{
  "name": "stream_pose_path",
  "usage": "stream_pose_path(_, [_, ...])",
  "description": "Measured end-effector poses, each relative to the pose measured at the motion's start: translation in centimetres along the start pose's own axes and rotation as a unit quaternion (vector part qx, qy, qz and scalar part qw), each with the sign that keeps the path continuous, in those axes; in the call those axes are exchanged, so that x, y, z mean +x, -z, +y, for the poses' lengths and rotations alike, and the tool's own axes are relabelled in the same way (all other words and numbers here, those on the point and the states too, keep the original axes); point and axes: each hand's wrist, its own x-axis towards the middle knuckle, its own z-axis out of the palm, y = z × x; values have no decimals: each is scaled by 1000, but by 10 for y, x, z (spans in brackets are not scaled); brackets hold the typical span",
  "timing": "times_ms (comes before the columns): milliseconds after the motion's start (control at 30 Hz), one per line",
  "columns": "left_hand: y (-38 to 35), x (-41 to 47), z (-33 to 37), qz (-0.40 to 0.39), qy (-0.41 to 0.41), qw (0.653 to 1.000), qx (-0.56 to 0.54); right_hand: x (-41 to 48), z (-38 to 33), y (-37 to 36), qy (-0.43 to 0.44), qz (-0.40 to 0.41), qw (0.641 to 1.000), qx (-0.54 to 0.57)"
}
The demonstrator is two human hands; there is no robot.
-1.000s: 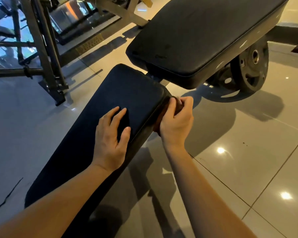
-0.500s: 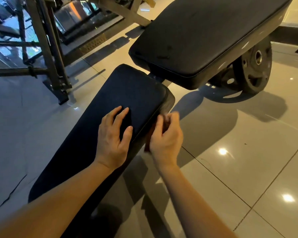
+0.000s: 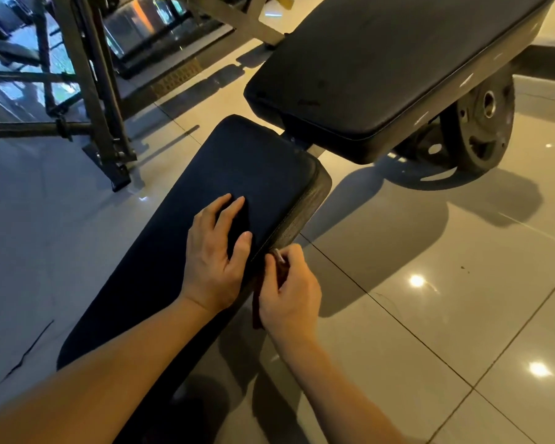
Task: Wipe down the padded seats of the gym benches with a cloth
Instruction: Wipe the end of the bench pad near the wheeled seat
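One cloth (image 3: 256, 310) in right hand (image 3: 290, 296), left hand (image 3: 212, 261) flat on seat (image 3: 237, 161)

cloth (image 3: 256, 312): mostly behind right hand (image 3: 290, 296) | upper pad (image 3: 398, 59): cut off top

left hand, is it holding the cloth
No, the left hand rests flat on the seat pad, while the right hand grips the cloth at the pad's side.
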Motion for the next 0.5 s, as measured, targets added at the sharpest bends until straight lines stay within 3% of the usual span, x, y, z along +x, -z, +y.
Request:
stream_pose_path(133, [-2, -2, -1, -2, 2, 1000, 12, 55, -3, 18, 11, 115, 993, 7])
stream_pose_path(300, [-1, -1, -1, -1, 4, 1000, 3, 3, -4, 0, 3, 1, 1000, -6])
stream_pose_path(500, [-1, -1, 0, -4, 2, 1000, 5, 32, -1, 5, -1, 90, 996, 9])
